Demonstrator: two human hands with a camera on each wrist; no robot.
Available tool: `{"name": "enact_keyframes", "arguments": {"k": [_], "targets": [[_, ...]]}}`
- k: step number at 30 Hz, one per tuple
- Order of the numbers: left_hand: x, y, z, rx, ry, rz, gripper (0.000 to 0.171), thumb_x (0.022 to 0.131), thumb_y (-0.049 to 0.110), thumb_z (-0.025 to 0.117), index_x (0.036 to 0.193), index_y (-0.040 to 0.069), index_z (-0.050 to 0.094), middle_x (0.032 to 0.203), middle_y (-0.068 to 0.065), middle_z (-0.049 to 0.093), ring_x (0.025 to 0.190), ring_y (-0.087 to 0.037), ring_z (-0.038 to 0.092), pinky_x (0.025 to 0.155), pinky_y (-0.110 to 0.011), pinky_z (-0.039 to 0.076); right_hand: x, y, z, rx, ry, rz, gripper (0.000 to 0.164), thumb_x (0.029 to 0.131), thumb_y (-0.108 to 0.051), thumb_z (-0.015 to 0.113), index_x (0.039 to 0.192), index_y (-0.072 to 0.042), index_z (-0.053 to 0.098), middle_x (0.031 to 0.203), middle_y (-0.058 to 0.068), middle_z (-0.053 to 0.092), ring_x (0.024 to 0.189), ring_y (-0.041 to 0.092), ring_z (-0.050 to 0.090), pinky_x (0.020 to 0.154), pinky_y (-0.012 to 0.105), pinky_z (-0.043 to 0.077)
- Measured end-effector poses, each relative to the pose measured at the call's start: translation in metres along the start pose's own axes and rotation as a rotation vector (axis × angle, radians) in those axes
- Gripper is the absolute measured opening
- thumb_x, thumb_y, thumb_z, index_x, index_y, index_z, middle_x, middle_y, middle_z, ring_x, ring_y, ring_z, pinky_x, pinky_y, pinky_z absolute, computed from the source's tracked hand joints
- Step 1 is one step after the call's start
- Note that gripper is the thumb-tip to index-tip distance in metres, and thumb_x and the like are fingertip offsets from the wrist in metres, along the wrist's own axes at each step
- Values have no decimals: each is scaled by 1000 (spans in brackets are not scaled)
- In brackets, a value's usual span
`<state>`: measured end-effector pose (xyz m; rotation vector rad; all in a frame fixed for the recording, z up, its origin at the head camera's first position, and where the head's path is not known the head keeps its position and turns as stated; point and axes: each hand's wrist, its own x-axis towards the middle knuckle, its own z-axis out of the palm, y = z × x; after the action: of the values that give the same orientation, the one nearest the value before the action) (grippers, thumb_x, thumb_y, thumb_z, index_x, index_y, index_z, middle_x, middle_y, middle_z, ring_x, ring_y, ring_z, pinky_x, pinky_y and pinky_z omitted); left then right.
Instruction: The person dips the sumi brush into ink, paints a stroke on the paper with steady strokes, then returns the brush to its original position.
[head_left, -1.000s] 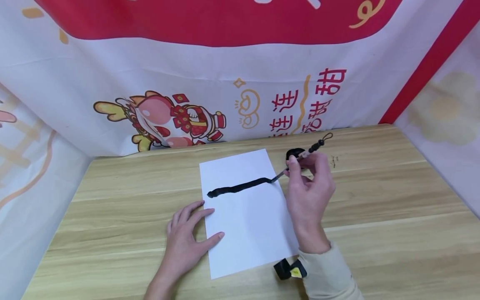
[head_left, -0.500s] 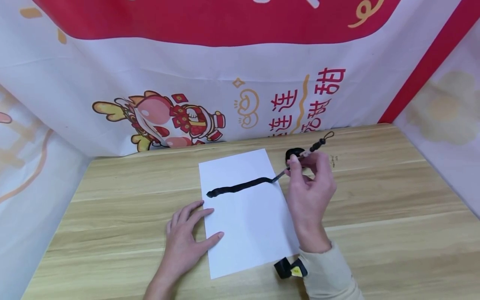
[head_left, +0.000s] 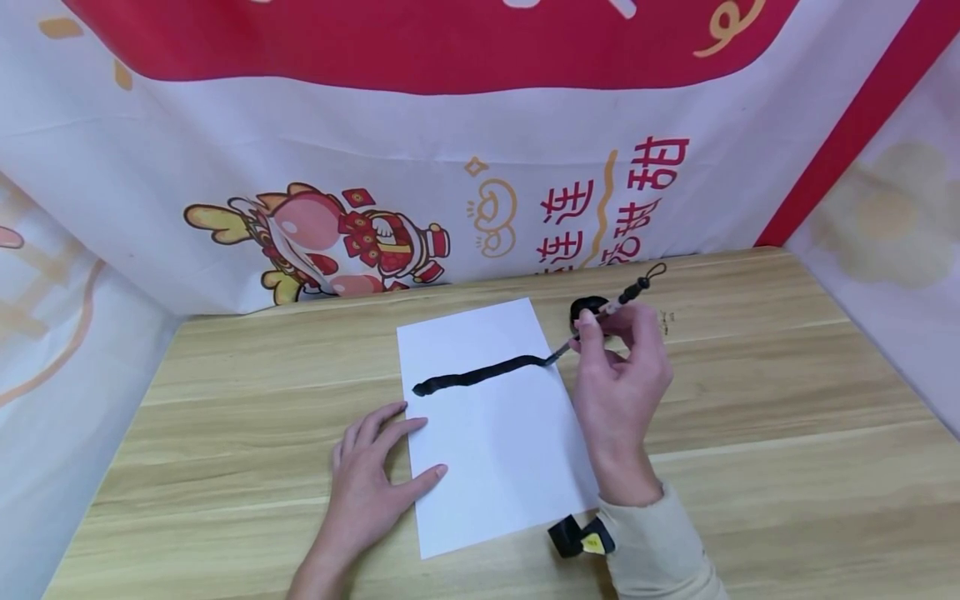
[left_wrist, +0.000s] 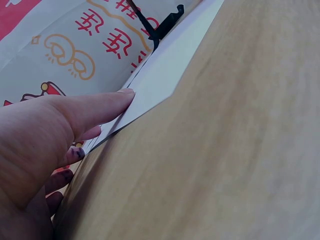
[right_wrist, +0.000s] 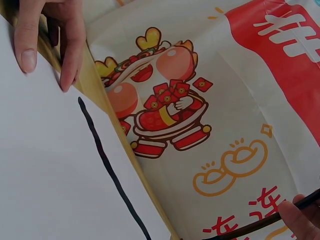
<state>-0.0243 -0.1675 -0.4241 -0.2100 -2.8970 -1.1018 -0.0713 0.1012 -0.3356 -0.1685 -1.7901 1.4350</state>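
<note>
A white sheet of paper (head_left: pixel 495 450) lies on the wooden table, crossed near its upper part by a thick black ink stroke (head_left: pixel 480 372). My right hand (head_left: pixel 621 392) pinches a writing brush (head_left: pixel 632 292), its tip touching the stroke's right end by the paper's edge. The brush (right_wrist: pixel 255 223) slants across the lower right of the right wrist view. My left hand (head_left: pixel 375 471) rests with spread fingers on the paper's left edge. Dark stains show on some of its fingertips (left_wrist: pixel 77 152) in the left wrist view.
A round black dish (head_left: pixel 588 308) stands behind my right hand, partly hidden by it. Small dark marks (head_left: pixel 666 323) are on the table to its right. A black device (head_left: pixel 577 536) sits at my right wrist. A printed cloth (head_left: pixel 337 125) hangs along the table's back edge.
Almost nothing moves. The brush tip stays at the stroke's right end, and the left hand keeps its place on the paper. The head view shifts very slightly.
</note>
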Motion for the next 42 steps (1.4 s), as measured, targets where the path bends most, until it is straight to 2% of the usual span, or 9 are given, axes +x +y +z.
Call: {"name": "enact_keyframes", "arguments": {"k": [11,17,22,26,30,33,37,42], "targets": [[0,0,0,0,-7,-7,62,82,45,93,137,28,72,164,-3,51,151,-36,37,121,-66,19,1,-2,-2,7,3,18,22,103,-10,73,110,9,63,98,12,71,90,10,73,71,22,63],[1,1,-1,5,-11,-5,62,82,46,93,138,28,72,164,-3,51,151,-36,37,121,-67,19,6,-13,-10,66,44,42,25,103,-9,72,113,11,60,96,-1,65,95,18,76,75,27,65],[1,2,-2,5,-11,-2,62,82,46,93,138,28,72,164,-4,51,151,-37,37,121,-67,19,9,-16,-16,40,37,14,25,104,-9,70,116,10,59,97,-11,63,95,21,76,75,28,65],[1,2,-2,4,-6,3,62,82,46,93,137,28,72,164,-4,51,150,-37,38,120,-67,19,11,-16,-17,39,25,2,25,104,-9,71,117,9,59,99,-8,65,96,27,77,74,30,65],[0,1,-1,7,2,8,62,81,45,94,137,27,72,163,-4,52,150,-37,39,120,-67,19,11,-18,-15,71,12,23,29,104,-10,70,121,11,57,102,0,66,95,20,76,75,28,65],[0,0,-1,10,4,6,63,81,44,94,137,27,72,163,-4,51,150,-38,39,120,-67,20,11,-20,-14,100,-17,41,34,105,-12,69,126,10,55,106,-2,65,97,18,76,76,28,65],[1,1,-1,7,-4,-3,63,82,45,93,138,28,72,164,-4,51,150,-38,38,120,-67,19,10,-21,-14,132,-63,64,37,106,-14,68,132,8,53,109,-7,63,101,23,76,78,29,65],[1,2,-2,3,-14,-9,62,83,45,93,139,28,71,165,-4,50,151,-38,37,121,-67,18,9,-20,-14,156,-75,82,38,106,-12,68,134,7,51,108,-6,62,102,26,76,77,30,65]]}}
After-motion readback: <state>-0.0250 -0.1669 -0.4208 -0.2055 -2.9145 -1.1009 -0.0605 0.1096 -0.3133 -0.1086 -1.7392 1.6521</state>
